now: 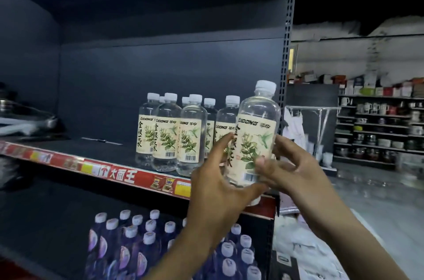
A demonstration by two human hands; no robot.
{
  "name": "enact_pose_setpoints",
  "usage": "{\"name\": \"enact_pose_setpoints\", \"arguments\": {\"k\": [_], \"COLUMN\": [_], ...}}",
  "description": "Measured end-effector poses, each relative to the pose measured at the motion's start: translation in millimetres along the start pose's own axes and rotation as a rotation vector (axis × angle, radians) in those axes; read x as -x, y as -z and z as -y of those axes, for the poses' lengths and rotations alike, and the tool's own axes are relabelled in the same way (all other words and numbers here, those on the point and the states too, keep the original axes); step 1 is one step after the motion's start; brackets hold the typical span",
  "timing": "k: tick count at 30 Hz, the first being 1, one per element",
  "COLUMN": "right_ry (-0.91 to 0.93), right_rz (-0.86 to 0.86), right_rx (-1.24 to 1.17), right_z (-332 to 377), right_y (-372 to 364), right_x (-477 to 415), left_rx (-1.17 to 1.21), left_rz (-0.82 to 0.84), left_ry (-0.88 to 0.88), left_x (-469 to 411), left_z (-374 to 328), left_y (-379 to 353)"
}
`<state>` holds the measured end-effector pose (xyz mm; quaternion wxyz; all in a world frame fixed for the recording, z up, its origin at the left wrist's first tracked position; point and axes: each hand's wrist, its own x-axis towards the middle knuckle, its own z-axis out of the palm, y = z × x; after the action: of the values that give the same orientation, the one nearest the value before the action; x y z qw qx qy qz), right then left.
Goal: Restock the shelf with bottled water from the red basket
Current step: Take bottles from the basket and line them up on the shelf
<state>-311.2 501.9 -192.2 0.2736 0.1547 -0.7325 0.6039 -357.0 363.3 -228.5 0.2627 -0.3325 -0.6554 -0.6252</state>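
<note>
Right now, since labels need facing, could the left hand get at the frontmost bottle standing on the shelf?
Probably yes: the left hand is beside that frontmost bottle, nothing between, though it grips the held bottle and must release first.

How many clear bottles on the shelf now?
7 bottles, by caps, grouped on the shelf, right half; others may hide behind. Left hand and right hand hold an eighth bottle.

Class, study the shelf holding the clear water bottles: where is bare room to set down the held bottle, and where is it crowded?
Free: the shelf stretch between the standing bottles and the cookware at far left. Crowded: the standing bottles themselves, and the purple bottles below. Right of them, the held bottle hides the shelf.
</note>
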Motion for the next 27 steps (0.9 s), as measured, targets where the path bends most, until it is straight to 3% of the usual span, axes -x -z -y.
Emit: {"name": "enact_pose_setpoints", "arguments": {"k": [3,6,8,12,15,27], "right_ry": [0.022,0.056,0.060,0.010,-0.011,0.000], "right_rz": [-0.147,-0.289,-0.291,-0.294,-0.310,-0.263], "right_rx": [0.210,0.122,0.067,0.122,0.138,0.164], "right_z": [-6,-10,-11,-27,-37,-58], "right_y": [-1,20,36,50,57,51], "right_x": [2,6,7,-5,-15,-46], "left_rx": [0.028,-0.075,-0.158,-0.398,-0.559,-0.654], "left_rz": [-0.030,0.052,0.132,-0.112,-0.095,-0.088], "left_ry": [-0.023,-0.114,-0.140,-0.151,-0.055,0.007], "left_x": [2,4,0,-15,-26,-44], "left_z": [10,7,7,33,52,71], "left_y": [-28,-46,-49,-41,-32,-19]}}
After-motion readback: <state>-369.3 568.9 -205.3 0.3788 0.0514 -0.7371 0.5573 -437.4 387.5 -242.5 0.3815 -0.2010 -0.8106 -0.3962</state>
